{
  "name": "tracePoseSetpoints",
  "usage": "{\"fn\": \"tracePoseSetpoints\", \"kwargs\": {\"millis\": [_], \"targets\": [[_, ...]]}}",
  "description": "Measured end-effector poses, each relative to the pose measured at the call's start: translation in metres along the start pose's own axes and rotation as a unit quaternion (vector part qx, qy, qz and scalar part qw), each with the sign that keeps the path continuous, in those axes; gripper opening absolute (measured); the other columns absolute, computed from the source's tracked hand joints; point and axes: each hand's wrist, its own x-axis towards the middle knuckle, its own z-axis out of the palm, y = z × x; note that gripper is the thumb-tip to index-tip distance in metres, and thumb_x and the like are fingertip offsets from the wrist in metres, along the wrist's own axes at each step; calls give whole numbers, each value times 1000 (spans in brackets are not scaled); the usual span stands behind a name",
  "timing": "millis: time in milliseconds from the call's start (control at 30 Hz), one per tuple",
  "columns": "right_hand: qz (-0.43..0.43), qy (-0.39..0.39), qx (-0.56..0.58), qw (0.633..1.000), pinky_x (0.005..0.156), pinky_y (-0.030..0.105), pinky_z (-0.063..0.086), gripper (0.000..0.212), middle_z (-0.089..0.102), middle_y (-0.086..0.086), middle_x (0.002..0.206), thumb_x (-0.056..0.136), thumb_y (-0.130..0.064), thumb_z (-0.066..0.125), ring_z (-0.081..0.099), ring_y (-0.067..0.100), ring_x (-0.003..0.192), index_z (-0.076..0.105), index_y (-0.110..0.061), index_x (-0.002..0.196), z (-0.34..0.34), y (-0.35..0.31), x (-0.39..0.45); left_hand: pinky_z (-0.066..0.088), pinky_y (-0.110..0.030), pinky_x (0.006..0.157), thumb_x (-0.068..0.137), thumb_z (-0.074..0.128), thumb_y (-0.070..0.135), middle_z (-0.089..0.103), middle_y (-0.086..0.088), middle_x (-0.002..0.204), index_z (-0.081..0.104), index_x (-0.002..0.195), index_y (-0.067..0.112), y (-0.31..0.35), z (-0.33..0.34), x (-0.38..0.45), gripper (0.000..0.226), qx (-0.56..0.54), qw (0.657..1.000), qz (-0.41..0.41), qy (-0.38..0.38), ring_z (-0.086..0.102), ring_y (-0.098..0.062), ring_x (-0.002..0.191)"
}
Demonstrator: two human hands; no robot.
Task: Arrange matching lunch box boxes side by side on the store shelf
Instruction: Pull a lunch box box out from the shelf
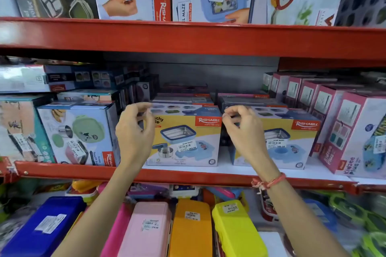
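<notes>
Two matching yellow-and-blue Rishabh lunch box cartons stand on the middle shelf (188, 174). The left carton (188, 142) and the right carton (292, 144) face front with a narrow dark gap between them. My left hand (133, 131) hovers in front of the left carton's top left corner, fingers curled and apart, holding nothing. In front of the gap, at the right carton's top left corner, my right hand (242, 129) has its fingers bent and empty. Whether either hand touches a carton I cannot tell.
A white-and-green lunch box carton (79, 135) stands left of the pair; pink Kidzee cartons (346, 131) stand in a row at the right. More cartons lie stacked behind. The red upper shelf (188, 37) hangs overhead. Coloured plastic boxes (188, 227) fill the shelf below.
</notes>
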Motion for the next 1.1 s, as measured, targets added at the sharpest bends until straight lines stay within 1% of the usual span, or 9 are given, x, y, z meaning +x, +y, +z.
{"fn": "tracePoseSetpoints", "kwargs": {"millis": [100, 267, 367, 433, 500, 600, 833, 967, 1100], "targets": [[72, -69, 19, 995, 100, 47, 46, 43, 62, 2, 122, 92, -41, 49, 60, 25, 112, 54, -20, 129, 6, -1, 4, 44, -18, 70, 93, 49, 24, 58, 3, 109, 56, 119, 13, -4, -1, 0, 30, -42, 993, -108, 1, 56, -3, 84], [135, -117, 88, 980, 116, 39, 25, 64, 33, 0, 156, 96, -51, 38, 31, 22, 142, 28, -19, 150, 14, -10, 5, 36, -32, 86, 93, 42, 38, 53, 2, 113, 47, 131, 13, -13, -2, 8, 46, -41, 960, -263, -85, 48, -16, 99], [274, -173, 165, 932, 102, 52, 43, 78, 43, 2, 150, 83, -72, 34, 44, 29, 132, 38, -24, 145, 22, -9, 13, 40, -40, 87, 87, 33, 61, 58, -1, 100, 51, 128, 12, -19, -5, 18, 66, -128, 878, -425, -179, 54, -21, 88], [354, -205, 219, 886, 93, 57, 49, 97, 47, 6, 147, 63, -86, 37, 49, 35, 126, 40, -30, 142, 24, -7, 15, 45, -38, 80, 86, 33, 67, 62, -5, 97, 61, 104, 15, -16, -8, 24, 61, -196, 828, -481, -211, 58, -22, 87], [386, -221, 263, 856, 89, 61, 49, 108, 45, 9, 149, 51, -90, 42, 49, 40, 127, 39, -33, 142, 25, -1, 16, 46, -36, 70, 87, 34, 65, 62, -5, 88, 59, 91, 15, -11, -10, 27, 56, -213, 812, -492, -231, 60, -21, 81], [391, -230, 289, 843, 79, 57, 54, 95, 49, 9, 145, 61, -85, 44, 51, 41, 125, 41, -34, 140, 19, -2, 12, 46, -34, 63, 89, 36, 60, 63, -6, 91, 57, 89, 18, -7, -18, 27, 47, -209, 814, -472, -266, 61, -21, 84], [323, -194, 276, 884, 81, 49, 57, 42, 71, 3, 111, 88, -61, 47, 69, 27, 95, 63, -28, 107, -17, -20, -4, 51, -44, 89, 86, 45, 34, 60, -30, 124, 63, 107, 2, -5, -55, 18, 43, -277, 826, -389, -300, 58, -43, 113], [308, -154, 294, 892, 76, 45, 56, 39, 73, -4, 69, 88, -59, 49, 67, 21, 77, 65, -24, 80, -33, -27, -11, 52, -43, 92, 70, 45, 16, 65, -19, 123, 73, 85, 11, 3, -76, 14, 32, -330, 819, -322, -343, 63, -33, 107], [291, -146, 288, 900, 73, 37, 47, 38, 69, -5, 63, 87, -56, 52, 62, 17, 71, 68, -22, 92, -38, -30, -15, 57, -34, 83, 69, 49, 18, 70, -12, 118, 60, 121, 7, 9, -90, 11, 55, -366, 803, -292, -368, 69, -25, 100]]}}
